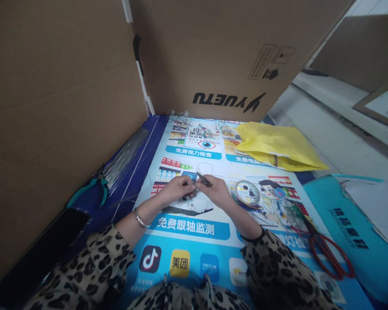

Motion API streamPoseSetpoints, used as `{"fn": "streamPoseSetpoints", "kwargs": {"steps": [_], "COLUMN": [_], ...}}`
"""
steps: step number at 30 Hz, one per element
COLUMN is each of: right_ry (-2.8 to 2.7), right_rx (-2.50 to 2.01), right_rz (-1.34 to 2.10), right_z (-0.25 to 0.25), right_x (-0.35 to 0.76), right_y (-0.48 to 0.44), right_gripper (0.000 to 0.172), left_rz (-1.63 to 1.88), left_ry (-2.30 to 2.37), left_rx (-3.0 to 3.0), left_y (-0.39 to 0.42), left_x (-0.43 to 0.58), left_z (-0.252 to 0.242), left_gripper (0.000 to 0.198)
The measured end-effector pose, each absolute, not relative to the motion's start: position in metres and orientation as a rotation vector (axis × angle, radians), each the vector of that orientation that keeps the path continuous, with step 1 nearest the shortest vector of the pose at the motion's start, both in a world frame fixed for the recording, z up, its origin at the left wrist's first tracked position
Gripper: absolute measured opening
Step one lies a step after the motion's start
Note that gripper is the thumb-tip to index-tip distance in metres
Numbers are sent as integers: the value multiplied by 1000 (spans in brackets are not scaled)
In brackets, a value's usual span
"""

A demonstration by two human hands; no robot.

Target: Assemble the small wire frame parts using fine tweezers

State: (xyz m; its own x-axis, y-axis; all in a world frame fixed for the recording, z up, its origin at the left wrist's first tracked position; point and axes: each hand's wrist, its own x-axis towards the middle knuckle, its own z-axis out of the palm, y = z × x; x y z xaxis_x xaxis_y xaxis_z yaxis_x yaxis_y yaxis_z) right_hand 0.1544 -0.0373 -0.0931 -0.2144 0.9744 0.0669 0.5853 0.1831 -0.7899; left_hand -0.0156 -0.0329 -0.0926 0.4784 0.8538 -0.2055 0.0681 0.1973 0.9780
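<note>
Over the printed sheet, my left hand [180,189] and my right hand [216,190] meet, fingertips almost touching. My left thumb and finger are closed in a pinch on a fine beaded wire [198,211], whose loop with small pale beads lies below the hands. The exact spot of the pinch is hidden by the fingers. A slim dark pointed tool [201,177], like tweezers, sticks out up and left from my closed right hand. Beyond the fingers, a thin loop of wire [205,163] rests on the sheet.
Teal-handled pliers [87,189] and a bundle of thin wires [124,153] are at left. Tape roll [247,192], red-handled scissors [331,254], yellow bag [278,144] and turquoise bag [352,232] lie right. Cardboard walls [213,51] stand behind and left.
</note>
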Motion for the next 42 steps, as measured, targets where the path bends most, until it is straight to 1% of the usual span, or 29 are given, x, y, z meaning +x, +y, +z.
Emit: {"fn": "streamPoseSetpoints", "kwargs": {"steps": [10,17,21,26,32,38,42], "right_ry": [-1795,-1733,-1709,-1714,-1733,-1757,-1769], "right_rx": [-1420,-1360,-1356,-1352,-1385,-1417,-1420], "right_rz": [1002,1059,1060,1054,995,938,922], "right_z": [-88,-87,-90,-92,-91,-92,-93], "right_x": [153,151,151,151,150,149,149], "right_y": [-39,-41,-41,-41,-42,-43,-43], "right_gripper": [16,14,15,17,16,15,16], "left_rz": [660,696,624,558,568,535,545], "left_ry": [1019,1089,1138,1155,1159,1266,1251], "left_rx": [1385,1473,1578,1580,1536,1583,1589], "left_y": [-34,-33,-34,-35,-35,-36,-35], "left_x": [-14,-12,-12,-13,-14,-14,-13], "left_z": [-96,-99,-95,-91,-93,-94,-92], "left_gripper": [27,16,10,12,14,22,21]}}
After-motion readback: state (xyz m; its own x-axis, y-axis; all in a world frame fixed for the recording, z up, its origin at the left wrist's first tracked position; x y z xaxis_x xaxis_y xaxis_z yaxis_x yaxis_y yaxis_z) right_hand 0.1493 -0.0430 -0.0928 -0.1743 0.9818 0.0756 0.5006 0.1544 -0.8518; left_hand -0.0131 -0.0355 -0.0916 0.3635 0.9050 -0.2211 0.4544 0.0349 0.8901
